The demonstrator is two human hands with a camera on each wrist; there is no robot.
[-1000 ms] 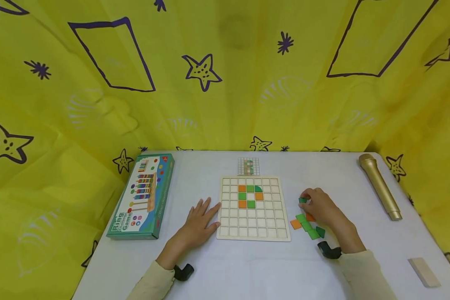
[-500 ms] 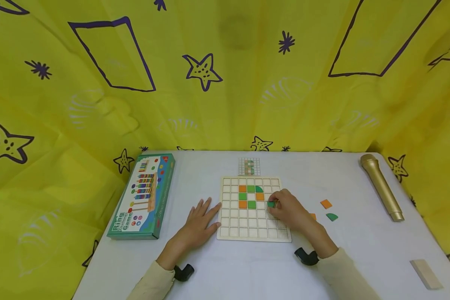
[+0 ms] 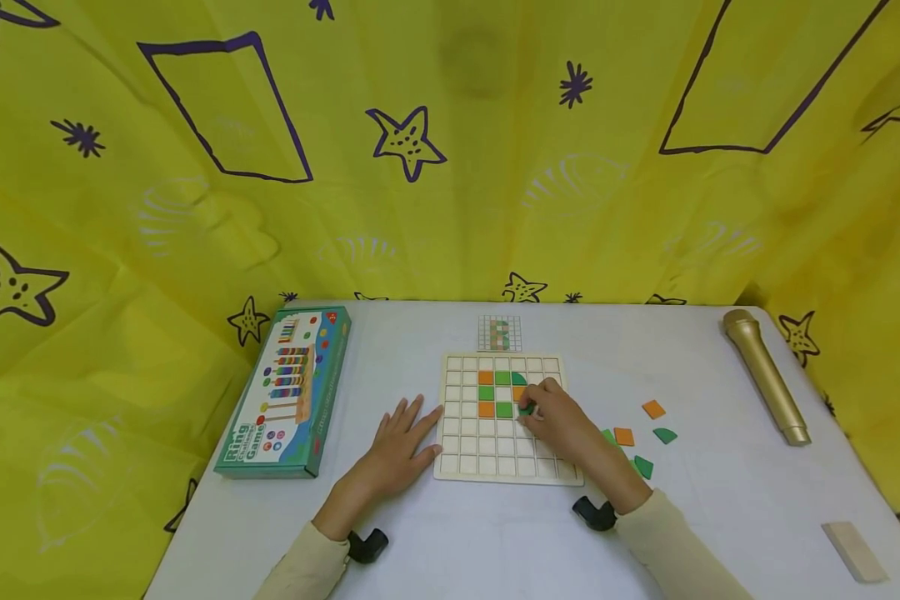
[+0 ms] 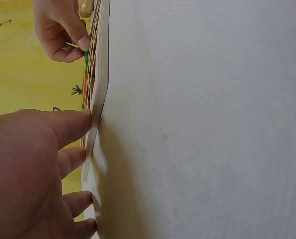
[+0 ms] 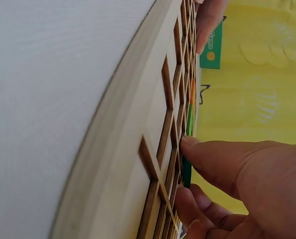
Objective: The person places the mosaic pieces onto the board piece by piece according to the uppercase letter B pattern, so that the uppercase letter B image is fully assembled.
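A pale wooden grid board (image 3: 465, 465) lies mid-table, with orange and green tiles set in its upper middle cells, among them a green square tile (image 3: 503, 410) and an orange tile (image 3: 486, 409). Over the board, my right hand (image 3: 558, 421) pinches a dark green tile (image 5: 187, 172) between thumb and fingers, right at the cell beside that green square. My left hand (image 3: 396, 450) lies with fingers spread at the board's left edge; in the left wrist view its thumb and a fingertip meet the board's side (image 4: 100, 84).
Loose tiles, such as an orange square (image 3: 653, 409) and a dark green piece (image 3: 665, 435), lie right of the board. Behind it is a small pattern card (image 3: 499, 333). A game box (image 3: 285, 400) stands left; a gold microphone (image 3: 767, 379) and wooden block (image 3: 853, 552) lie right.
My right hand has carried the dark green tile leftward from the loose tiles onto the board, uncovering pieces on the table. My left hand has stayed at the board's edge.
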